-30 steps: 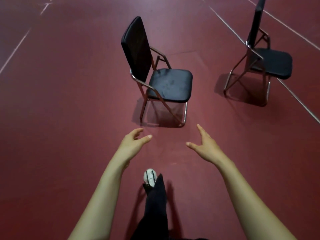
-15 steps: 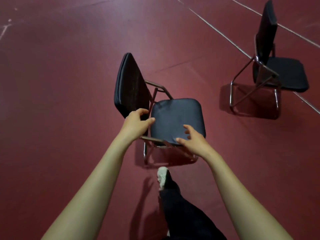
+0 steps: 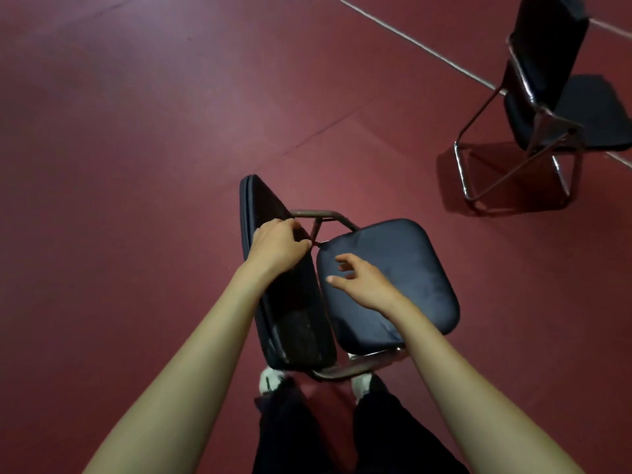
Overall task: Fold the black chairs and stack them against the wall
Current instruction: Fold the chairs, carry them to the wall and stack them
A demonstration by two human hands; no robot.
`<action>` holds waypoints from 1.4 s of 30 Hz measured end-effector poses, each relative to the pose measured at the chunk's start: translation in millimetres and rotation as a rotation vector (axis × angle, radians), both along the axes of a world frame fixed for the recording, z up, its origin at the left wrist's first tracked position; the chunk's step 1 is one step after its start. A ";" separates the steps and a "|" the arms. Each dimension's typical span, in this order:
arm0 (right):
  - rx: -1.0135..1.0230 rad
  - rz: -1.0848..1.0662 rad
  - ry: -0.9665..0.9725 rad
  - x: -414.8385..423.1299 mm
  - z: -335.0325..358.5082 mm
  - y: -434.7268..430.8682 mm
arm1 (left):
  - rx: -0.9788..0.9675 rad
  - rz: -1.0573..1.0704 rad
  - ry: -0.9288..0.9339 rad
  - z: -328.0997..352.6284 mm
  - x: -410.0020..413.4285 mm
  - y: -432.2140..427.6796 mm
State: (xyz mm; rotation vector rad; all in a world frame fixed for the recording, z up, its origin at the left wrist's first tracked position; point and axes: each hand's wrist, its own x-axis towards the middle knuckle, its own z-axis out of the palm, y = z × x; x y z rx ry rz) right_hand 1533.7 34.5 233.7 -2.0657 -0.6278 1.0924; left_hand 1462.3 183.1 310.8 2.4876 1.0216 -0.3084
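Black vinyl on steel tubing: the folding chair [image 3: 410, 275] at frame centre looks stiff, fairly heavy (hinges may pinch). Our left hand [image 3: 277, 248] grips the backrest [image 3: 294, 319] top; our right hand [image 3: 366, 285], fingers [image 3: 343, 258] spread, hovers over the seat [image 3: 393, 241], whose front edge we'd lift.

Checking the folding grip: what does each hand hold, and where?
The left hand grips the near chair by its backrest edge. The right hand hovers open above the seat, holding nothing.

Far chair [image 3: 547, 53] partly off-frame.
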 end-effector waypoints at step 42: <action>-0.535 -1.093 0.186 183.0 -201.2 -60.7 | 0.025 -1.548 0.424 -240.6 379.3 -95.2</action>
